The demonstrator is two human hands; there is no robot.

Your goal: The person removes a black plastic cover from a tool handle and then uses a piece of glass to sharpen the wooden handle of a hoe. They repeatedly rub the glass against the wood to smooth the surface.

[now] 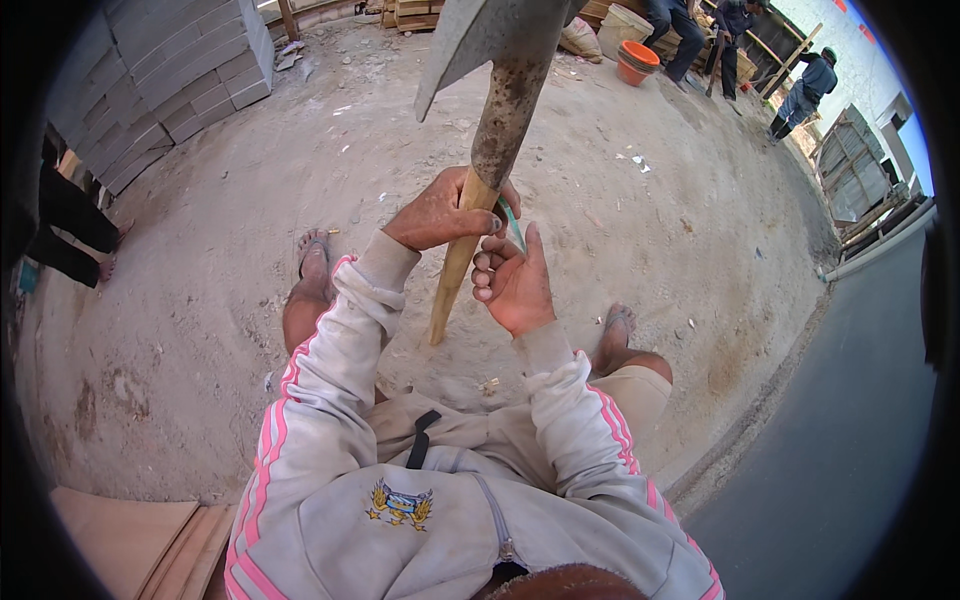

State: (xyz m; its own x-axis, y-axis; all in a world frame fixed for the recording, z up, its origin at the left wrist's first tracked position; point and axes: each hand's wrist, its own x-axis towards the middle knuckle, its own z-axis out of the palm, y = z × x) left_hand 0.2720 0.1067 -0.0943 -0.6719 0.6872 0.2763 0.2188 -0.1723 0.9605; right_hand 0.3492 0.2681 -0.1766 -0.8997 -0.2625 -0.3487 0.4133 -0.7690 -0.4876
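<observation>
A shovel [505,120] stands blade up in front of me, its rusty metal socket fitted over a pale wooden handle [457,275] that tapers downward. My left hand [440,212] is closed round the wood just below the socket, fingers partly hidden behind it. To the right of the handle, palm turned up and fingers curled, is my right hand [515,280]. A thin teal strip [512,222] runs from beside the left fingertips down between the right thumb and forefinger, which appear to pinch it. The top of the blade passes out of view.
Grey blocks [190,75] are stacked at the far left, near a person's dark-trousered legs [70,225]. Orange buckets [637,62] and several people [805,90] are at the far right. A smooth grey surface [820,420] borders the sandy ground; boards [130,535] lie at lower left.
</observation>
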